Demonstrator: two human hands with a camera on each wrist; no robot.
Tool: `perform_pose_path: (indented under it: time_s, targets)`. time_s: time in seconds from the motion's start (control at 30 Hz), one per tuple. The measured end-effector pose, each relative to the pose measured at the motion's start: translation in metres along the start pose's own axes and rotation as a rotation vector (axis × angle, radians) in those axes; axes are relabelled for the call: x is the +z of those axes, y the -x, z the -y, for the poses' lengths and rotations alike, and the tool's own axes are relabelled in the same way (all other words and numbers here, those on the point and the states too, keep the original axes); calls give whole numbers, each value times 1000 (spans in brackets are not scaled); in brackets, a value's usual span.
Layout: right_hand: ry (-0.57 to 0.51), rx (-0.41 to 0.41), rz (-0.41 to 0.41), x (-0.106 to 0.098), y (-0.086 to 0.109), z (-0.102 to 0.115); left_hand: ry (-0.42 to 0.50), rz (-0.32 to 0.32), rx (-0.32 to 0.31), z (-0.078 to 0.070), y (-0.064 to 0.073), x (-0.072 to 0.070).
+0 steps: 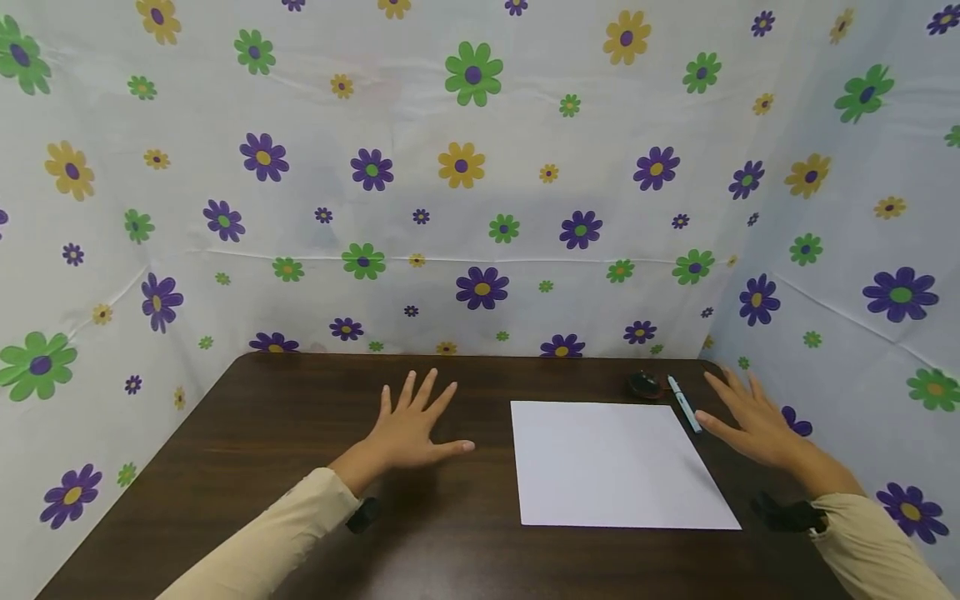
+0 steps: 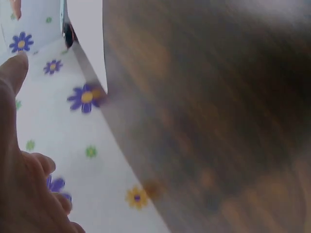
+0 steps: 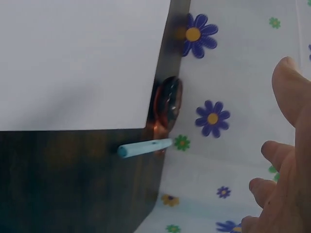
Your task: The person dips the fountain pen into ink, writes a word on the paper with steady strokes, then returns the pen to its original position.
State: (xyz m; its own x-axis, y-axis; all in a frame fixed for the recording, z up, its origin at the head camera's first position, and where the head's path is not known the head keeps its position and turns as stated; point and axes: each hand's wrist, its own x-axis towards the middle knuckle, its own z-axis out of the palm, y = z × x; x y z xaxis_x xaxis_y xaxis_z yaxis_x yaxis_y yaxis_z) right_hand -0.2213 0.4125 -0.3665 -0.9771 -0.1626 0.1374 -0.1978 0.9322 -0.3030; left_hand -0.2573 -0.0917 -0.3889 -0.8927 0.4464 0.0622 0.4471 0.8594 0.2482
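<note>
A white sheet of paper (image 1: 618, 467) lies flat on the dark wooden table. Along its right edge rests a light blue pen (image 1: 684, 405), probably a marker, seen closer in the right wrist view as a pale blue pen (image 3: 146, 147). My left hand (image 1: 405, 429) is held over the table to the left of the paper, fingers spread, holding nothing. On the other side, my right hand (image 1: 757, 421) hovers just right of the pen with its fingers extended and nothing in them. Behind the paper's far right corner sits a black computer mouse (image 1: 645, 384).
The brown table (image 1: 247, 467) has a far edge that meets a white cloth (image 1: 420, 108) printed with flowers. The same kind of cloth hangs along the left and right sides. Dark straps circle both wrists, below beige sleeves.
</note>
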Motion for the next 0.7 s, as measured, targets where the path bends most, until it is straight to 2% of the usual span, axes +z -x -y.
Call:
perform_pose_path:
  time_s: [0.17,0.37,0.53,0.7]
  targets:
    - [-34,22,4,7,3,-12,25,25,46,-19,-11,24]
    - [-34,71,25,13,5,-21,43,90,108,-38,-21,53]
    - [-65,69,17,20,4,-25,52,132,131,-55,-28,68]
    - [-115,63,12,27,4,-26,42,176,130,-72,-33,77]
